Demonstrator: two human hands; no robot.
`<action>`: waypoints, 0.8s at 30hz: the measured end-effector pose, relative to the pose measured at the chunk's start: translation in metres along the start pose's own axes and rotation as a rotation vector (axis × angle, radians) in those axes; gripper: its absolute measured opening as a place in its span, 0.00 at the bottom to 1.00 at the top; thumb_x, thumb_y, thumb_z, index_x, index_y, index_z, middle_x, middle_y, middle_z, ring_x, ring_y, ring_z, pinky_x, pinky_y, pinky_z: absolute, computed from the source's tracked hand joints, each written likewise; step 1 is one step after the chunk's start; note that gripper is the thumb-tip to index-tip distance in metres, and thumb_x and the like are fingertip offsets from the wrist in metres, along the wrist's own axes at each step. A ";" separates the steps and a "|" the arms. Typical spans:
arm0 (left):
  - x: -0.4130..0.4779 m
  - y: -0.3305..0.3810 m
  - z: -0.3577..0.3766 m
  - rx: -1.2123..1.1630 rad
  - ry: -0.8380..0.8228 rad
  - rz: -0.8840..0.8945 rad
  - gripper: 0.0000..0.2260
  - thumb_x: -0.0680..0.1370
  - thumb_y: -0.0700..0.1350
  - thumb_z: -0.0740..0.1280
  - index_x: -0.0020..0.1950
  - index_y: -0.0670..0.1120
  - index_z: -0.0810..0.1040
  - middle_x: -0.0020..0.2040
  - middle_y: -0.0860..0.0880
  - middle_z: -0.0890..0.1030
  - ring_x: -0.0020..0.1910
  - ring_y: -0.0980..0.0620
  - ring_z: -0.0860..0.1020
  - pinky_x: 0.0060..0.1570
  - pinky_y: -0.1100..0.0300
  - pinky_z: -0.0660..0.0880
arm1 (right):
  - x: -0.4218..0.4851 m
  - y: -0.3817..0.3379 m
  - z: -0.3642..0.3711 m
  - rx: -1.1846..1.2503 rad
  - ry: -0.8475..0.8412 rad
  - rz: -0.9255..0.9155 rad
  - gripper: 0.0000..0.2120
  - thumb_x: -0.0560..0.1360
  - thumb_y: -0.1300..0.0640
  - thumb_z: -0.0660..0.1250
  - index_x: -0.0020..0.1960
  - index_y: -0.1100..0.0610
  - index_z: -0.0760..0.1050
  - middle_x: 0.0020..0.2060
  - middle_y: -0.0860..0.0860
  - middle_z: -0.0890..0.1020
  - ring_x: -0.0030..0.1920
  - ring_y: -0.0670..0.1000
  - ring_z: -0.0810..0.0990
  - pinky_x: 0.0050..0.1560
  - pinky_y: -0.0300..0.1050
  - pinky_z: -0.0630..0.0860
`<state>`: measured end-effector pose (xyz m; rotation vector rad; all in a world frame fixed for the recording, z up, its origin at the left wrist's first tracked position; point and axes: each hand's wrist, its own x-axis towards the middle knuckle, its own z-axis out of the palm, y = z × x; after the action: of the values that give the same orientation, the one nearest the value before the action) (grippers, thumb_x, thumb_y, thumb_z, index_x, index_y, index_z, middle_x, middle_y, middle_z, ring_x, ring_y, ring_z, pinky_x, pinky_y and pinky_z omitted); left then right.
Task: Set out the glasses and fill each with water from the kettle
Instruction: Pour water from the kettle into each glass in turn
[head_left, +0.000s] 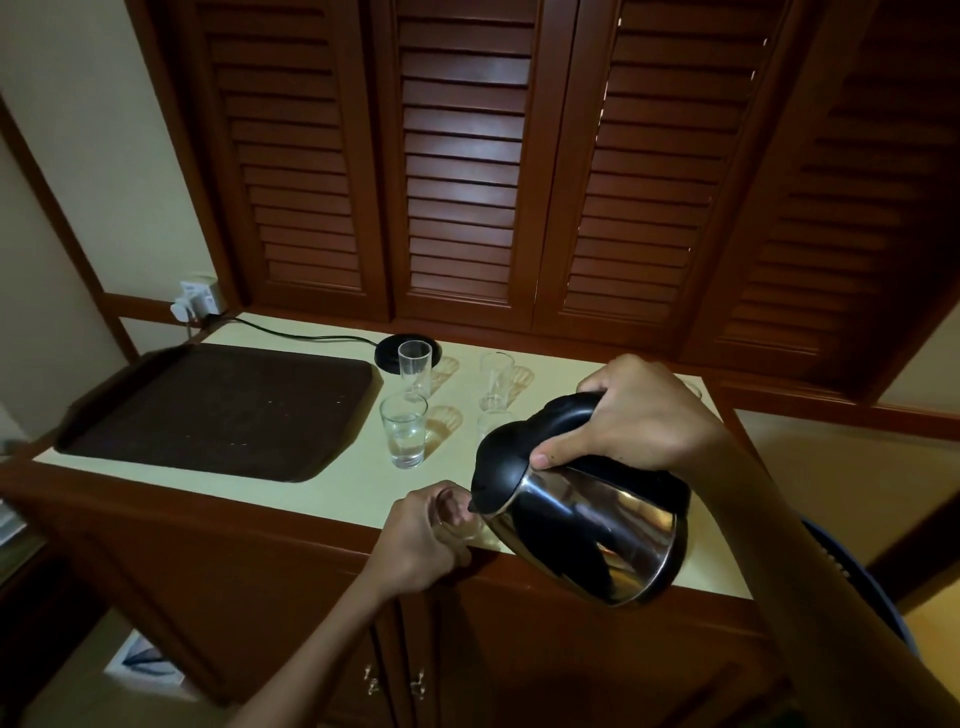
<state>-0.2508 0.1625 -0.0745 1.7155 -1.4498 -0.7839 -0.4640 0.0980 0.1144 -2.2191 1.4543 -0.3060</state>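
My right hand (641, 415) grips the black handle of a steel kettle (587, 519), which is tilted with its spout down to the left. The spout sits over a short glass (460, 514) at the counter's front edge, and my left hand (421, 540) is wrapped around that glass. A glass holding water (404, 431) stands further back. Behind it are a tall glass (414, 364) and another clear glass (496, 379). One more glass (491, 423) is partly hidden behind the kettle's lid.
A dark brown tray (218, 410) lies on the left of the pale counter (337, 493). The kettle's black base (389, 348) sits at the back, its cord running to a wall socket (197, 304). Louvred wooden doors rise behind the counter.
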 end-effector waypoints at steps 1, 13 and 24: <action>0.000 0.000 0.000 -0.004 -0.007 0.002 0.18 0.65 0.32 0.79 0.42 0.54 0.80 0.39 0.54 0.86 0.39 0.61 0.83 0.34 0.71 0.75 | 0.000 0.000 0.000 -0.008 -0.002 0.004 0.31 0.50 0.32 0.83 0.39 0.57 0.86 0.37 0.53 0.88 0.42 0.56 0.88 0.45 0.55 0.84; -0.004 -0.004 0.002 -0.036 -0.055 0.032 0.17 0.65 0.33 0.76 0.46 0.52 0.81 0.39 0.55 0.85 0.35 0.62 0.81 0.33 0.70 0.73 | -0.001 -0.008 0.005 -0.028 -0.019 0.016 0.30 0.50 0.33 0.83 0.43 0.52 0.87 0.40 0.44 0.86 0.45 0.51 0.85 0.38 0.44 0.75; -0.006 -0.012 0.001 -0.088 -0.076 0.019 0.18 0.64 0.31 0.76 0.43 0.52 0.81 0.39 0.54 0.85 0.37 0.56 0.82 0.34 0.61 0.77 | -0.001 -0.015 0.005 -0.061 -0.020 0.011 0.29 0.49 0.33 0.83 0.41 0.51 0.88 0.39 0.45 0.88 0.45 0.49 0.85 0.48 0.50 0.84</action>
<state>-0.2462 0.1697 -0.0849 1.6193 -1.4589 -0.8981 -0.4502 0.1057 0.1176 -2.2551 1.4830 -0.2376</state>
